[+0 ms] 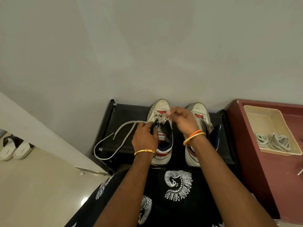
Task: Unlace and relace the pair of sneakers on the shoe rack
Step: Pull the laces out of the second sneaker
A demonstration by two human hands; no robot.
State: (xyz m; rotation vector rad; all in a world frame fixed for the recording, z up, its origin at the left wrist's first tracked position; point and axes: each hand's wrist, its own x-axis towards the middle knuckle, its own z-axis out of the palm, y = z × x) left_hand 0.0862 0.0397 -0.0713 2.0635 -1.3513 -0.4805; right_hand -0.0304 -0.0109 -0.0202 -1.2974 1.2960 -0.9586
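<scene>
Two white sneakers with red and navy trim stand toes to the wall on a black shoe rack (124,112). My left hand (145,136) grips the left sneaker (161,107) at its navy tongue and collar. My right hand (183,120) pinches a grey lace strand above that sneaker's upper eyelets. The rest of the grey lace (105,143) trails loose off to the left and hangs over the rack's front edge. The right sneaker (199,110) sits beside it, partly hidden by my right wrist; its laces cannot be made out.
A maroon cabinet (255,161) stands right of the rack, with a cream tray (265,117) on it holding bundles of grey laces (273,141). White slippers (14,149) lie on the floor at far left. A plain wall rises directly behind the rack.
</scene>
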